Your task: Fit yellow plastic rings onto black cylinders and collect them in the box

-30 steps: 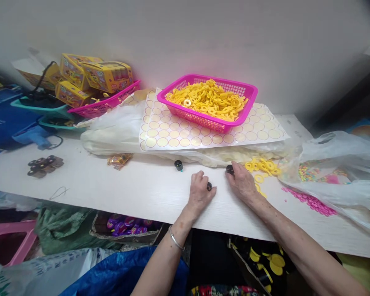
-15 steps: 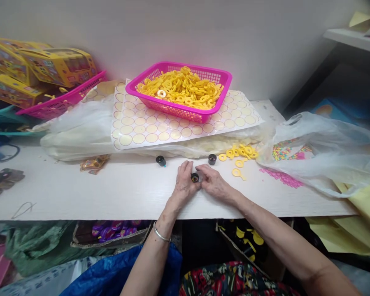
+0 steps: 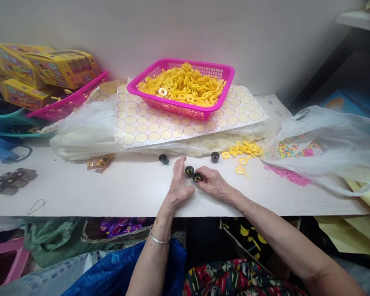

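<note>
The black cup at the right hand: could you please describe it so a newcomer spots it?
Find the pink basket of yellow rings, then come down to the white table. Two black cups appear between the left hand and right hand; the wanted cup is the lower-right one, touching the right hand.

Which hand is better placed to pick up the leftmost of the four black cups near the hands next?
Probably the left hand: it is nearer that black cup and looks open. The right hand is farther off, its fingers on another cup.
</note>
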A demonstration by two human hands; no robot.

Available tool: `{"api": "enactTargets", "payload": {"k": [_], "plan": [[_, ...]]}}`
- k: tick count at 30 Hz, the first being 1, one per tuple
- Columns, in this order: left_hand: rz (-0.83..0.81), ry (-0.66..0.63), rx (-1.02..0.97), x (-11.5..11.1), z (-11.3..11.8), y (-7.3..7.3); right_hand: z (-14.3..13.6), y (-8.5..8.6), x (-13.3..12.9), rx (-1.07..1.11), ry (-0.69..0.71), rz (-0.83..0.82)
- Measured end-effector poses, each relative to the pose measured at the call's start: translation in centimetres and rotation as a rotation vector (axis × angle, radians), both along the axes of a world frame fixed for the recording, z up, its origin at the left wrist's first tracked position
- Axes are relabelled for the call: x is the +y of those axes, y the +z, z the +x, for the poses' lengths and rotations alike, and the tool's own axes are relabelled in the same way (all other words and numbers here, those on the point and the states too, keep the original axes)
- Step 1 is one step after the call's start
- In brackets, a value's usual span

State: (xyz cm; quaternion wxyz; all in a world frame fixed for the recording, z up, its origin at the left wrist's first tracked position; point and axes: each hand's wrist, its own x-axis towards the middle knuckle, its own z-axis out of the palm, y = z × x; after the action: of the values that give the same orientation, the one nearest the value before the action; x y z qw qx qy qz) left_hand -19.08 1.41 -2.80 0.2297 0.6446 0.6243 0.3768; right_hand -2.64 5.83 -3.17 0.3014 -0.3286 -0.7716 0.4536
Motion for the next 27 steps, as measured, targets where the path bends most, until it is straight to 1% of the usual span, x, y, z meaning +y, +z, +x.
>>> {"api": "enactTargets", "payload": {"k": [1, 2, 4, 5, 6, 8, 11, 13, 16, 19, 23, 25, 27], "plan": [[0.022, 0.111, -0.041, -0.1, -0.6, 0.0, 0.1, 0.0, 0.0, -0.018, -0.031, 0.025], [0.036, 0.251, -0.075, -0.2, -1.3, -0.2, 0.3, 0.0, 0.0, -0.035, -0.068, 0.047], [-0.002, 0.547, -0.095, 0.0, -2.9, -0.5, 0.7, -0.1, 0.2, -0.06, -0.14, 0.078], [-0.053, 0.654, -0.074, 0.2, -3.6, -0.7, 0.9, -0.2, 0.3, -0.072, -0.169, 0.092], [-0.109, 0.716, -0.035, 0.5, -4.2, -0.8, 1.1, -0.3, 0.4, -0.088, -0.189, 0.105], [-0.199, 0.747, 0.089, 1.1, -5.0, -0.7, 1.5, -0.4, 0.4, -0.117, -0.211, 0.145], [-0.289, 0.767, 0.273, 2.0, -5.2, -0.1, 2.1, -0.6, -0.3, -0.149, -0.258, 0.217], [-0.345, 0.805, 0.329, 2.6, -5.1, 0.2, 2.6, -0.8, -1.2, -0.158, -0.288, 0.245], [-0.377, 0.832, 0.341, 3.1, -5.1, 0.3, 3.6, -0.9, -2.4, -0.16, -0.301, 0.26], [-0.364, 0.825, 0.324, 3.2, -5.4, 0.0, 4.4, -0.9, -3.1, -0.152, -0.304, 0.265], [-0.357, 0.788, 0.305, 2.7, -5.7, -0.2, 4.8, -0.7, -3.5, -0.143, -0.297, 0.276], [-0.266, 0.77, 0.251, 2.5, -5.9, -0.1, 4.9, -0.6, -3.8, -0.133, -0.298, 0.3], [-0.084, 0.768, 0.171, 2.5, -6.1, 0.1, 5.1, -0.5, -4.3, -0.113, -0.298, 0.319]]}}
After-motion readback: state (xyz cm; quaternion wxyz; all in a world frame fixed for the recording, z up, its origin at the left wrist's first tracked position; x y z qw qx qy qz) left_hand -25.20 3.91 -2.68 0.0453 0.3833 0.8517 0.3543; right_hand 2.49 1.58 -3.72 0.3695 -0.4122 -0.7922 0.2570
